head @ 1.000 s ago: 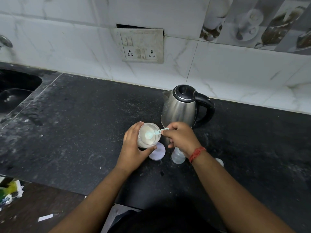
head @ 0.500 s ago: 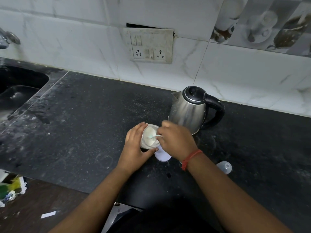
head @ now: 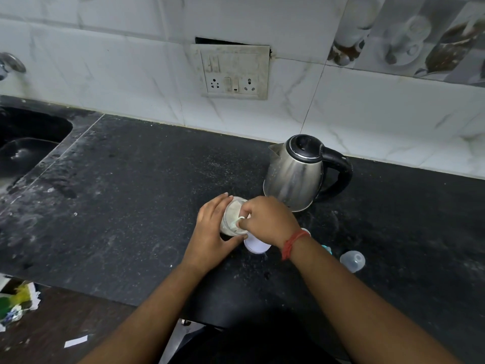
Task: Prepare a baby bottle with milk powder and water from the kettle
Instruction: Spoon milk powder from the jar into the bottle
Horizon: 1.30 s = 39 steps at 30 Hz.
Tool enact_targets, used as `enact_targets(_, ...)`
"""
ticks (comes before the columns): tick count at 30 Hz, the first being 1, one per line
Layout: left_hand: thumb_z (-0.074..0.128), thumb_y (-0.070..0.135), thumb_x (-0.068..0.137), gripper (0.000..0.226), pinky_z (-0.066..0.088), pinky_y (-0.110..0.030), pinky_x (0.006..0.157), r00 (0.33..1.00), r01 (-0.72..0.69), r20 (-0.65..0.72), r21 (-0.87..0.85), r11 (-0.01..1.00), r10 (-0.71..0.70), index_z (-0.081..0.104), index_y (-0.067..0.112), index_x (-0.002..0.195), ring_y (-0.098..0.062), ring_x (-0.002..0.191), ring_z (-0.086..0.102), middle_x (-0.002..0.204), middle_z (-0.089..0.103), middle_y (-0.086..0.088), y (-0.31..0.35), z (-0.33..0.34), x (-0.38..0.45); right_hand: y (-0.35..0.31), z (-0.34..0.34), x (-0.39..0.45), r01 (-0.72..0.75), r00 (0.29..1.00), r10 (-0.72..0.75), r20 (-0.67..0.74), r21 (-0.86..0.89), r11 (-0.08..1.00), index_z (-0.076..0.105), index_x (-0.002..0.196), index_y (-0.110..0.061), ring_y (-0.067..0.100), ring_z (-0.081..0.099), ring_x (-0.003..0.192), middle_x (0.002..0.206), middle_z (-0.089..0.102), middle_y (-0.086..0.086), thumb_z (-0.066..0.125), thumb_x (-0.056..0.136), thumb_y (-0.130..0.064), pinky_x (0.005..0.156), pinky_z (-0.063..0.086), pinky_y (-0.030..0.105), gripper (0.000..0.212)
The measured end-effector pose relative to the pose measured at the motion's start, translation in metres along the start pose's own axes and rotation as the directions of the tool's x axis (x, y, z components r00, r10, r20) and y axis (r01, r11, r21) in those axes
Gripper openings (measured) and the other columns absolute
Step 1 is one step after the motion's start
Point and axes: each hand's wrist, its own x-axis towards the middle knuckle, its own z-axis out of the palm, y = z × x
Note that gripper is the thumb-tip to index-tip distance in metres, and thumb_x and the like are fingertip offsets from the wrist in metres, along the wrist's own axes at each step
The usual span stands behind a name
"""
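The left hand (head: 210, 232) wraps the powder jar (head: 232, 215) on the counter (head: 131, 206); the right hand (head: 267, 219) pinches a scoop (head: 240, 220) inside it. A heaped scoop could spill powder crossing to the bottle, hidden under the right wrist, kettle (head: 294, 174) just beyond.

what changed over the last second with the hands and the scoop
The right hand has dipped the scoop, earlier held level over the powder jar, down into its mouth. The baby bottle, visible a second ago, is now hidden behind the right wrist. The left hand still grips the jar; kettle, jar lid and bottle cap stayed put.
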Motion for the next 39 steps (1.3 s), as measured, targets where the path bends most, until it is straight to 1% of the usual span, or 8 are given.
enact_targets(4,0.088,0.039,0.075,0.089,0.018,-0.01,0.114,0.999,0.051,0.004,-0.016,0.999,-0.051,0.04,0.027,0.149,-0.009,0.145,0.033,0.157,0.038,0.011,-0.002,0.001,-0.001,0.014,0.001,-0.002,-0.207,0.974,0.225,0.038,0.564,0.8,0.071,0.077,-0.005,0.012,0.059,0.07,0.074,0.066,0.002,0.076,0.082,-0.016,0.067,0.045,0.03,0.013)
enact_targets(6,0.088,0.04,0.074,0.091,0.02,-0.009,0.113,0.996,0.086,-0.006,-0.039,0.996,-0.086,0.04,0.028,0.15,-0.007,0.143,0.033,0.156,0.039,0.012,-0.002,0.002,-0.001,0.022,0.006,-0.005,-0.242,0.951,0.31,0.015,0.661,0.711,0.069,0.074,-0.003,0.013,0.057,0.067,0.07,0.065,0.005,0.076,0.082,-0.015,0.066,0.045,0.031,0.016)
enact_targets(13,0.09,0.034,0.073,0.092,0.029,-0.029,0.114,0.986,0.161,-0.035,-0.076,0.984,-0.164,0.041,0.025,0.15,-0.01,0.142,0.034,0.154,0.04,0.013,-0.006,0.004,-0.005,0.035,0.026,-0.003,-0.28,0.914,0.405,-0.014,0.702,0.655,0.059,0.061,-0.014,0.01,0.043,0.051,0.044,0.047,-0.013,0.075,0.082,-0.014,0.057,0.035,0.027,0.027)
enact_targets(18,0.091,0.03,0.074,0.089,0.03,-0.032,0.116,0.98,0.192,-0.032,-0.104,0.976,-0.196,0.042,0.024,0.148,-0.01,0.141,0.037,0.152,0.043,0.012,-0.008,0.001,-0.005,0.033,0.03,-0.001,-0.303,0.904,0.417,0.095,0.831,0.467,0.059,0.07,-0.011,0.011,0.033,0.045,0.052,0.041,-0.001,0.071,0.085,-0.01,0.045,0.027,0.025,0.019)
enact_targets(25,0.091,0.024,0.073,0.087,0.03,-0.013,0.111,0.96,0.278,0.027,-0.2,0.94,-0.278,0.041,0.029,0.145,0.009,0.135,0.039,0.143,0.042,0.028,-0.023,-0.004,0.001,0.028,0.035,0.002,-0.287,0.881,0.445,0.163,0.93,0.228,0.06,0.078,-0.006,0.011,0.026,0.045,0.056,0.034,0.001,0.07,0.087,-0.005,0.041,0.019,0.022,0.013)
enact_targets(27,0.092,0.023,0.073,0.088,0.032,-0.015,0.111,0.952,0.306,0.052,-0.205,0.93,-0.302,0.042,0.026,0.145,0.005,0.135,0.041,0.145,0.044,0.02,-0.028,-0.005,0.004,0.026,0.036,0.003,-0.285,0.878,0.444,0.181,0.941,0.18,0.06,0.079,-0.006,0.011,0.027,0.047,0.058,0.034,0.002,0.071,0.087,-0.005,0.04,0.019,0.022,0.014)
enact_targets(32,0.092,0.021,0.072,0.083,0.038,-0.025,0.111,0.94,0.339,0.116,-0.239,0.91,-0.32,0.046,0.029,0.142,-0.005,0.134,0.048,0.143,0.051,0.011,-0.041,-0.005,0.008,0.02,0.037,0.008,-0.301,0.86,0.471,0.196,0.94,0.159,0.063,0.086,-0.003,0.01,0.031,0.047,0.056,0.039,0.0,0.071,0.088,-0.005,0.038,0.023,0.022,0.008)
enact_targets(39,0.089,0.011,0.076,0.078,0.036,-0.006,0.1,0.933,0.358,0.161,-0.306,0.882,-0.323,0.045,0.037,0.135,0.003,0.128,0.051,0.138,0.054,0.017,-0.044,-0.012,0.01,0.013,0.043,0.017,-0.318,0.838,0.507,0.203,0.936,0.15,0.061,0.083,-0.006,0.009,0.032,0.045,0.055,0.039,0.0,0.071,0.088,-0.006,0.037,0.025,0.02,0.011)
